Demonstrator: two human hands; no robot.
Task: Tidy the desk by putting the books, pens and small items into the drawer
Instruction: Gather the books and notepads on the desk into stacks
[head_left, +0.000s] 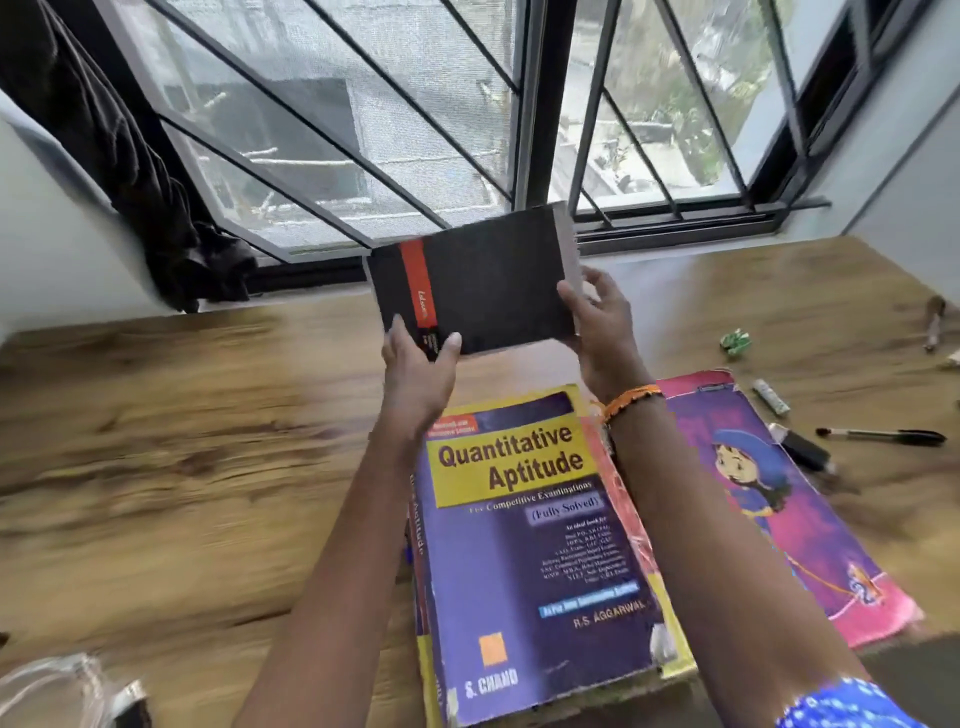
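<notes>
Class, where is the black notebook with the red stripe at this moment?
The black notebook is held up off the desk by both hands, left hand and right hand, centre of view, above the Quantitative Aptitude book.

A wide wood-grain desk (182, 441) runs up to a sill below a large window (467, 104), where dark metal frames and slanted bars (291, 109) cross the panes. Grey daylight comes through, showing a concrete wall and green foliage (691, 78) outside. A dark cloth (130, 156) hangs at the window's left edge against a pale wall (47, 234); another pale wall (904, 171) closes the right side.
</notes>
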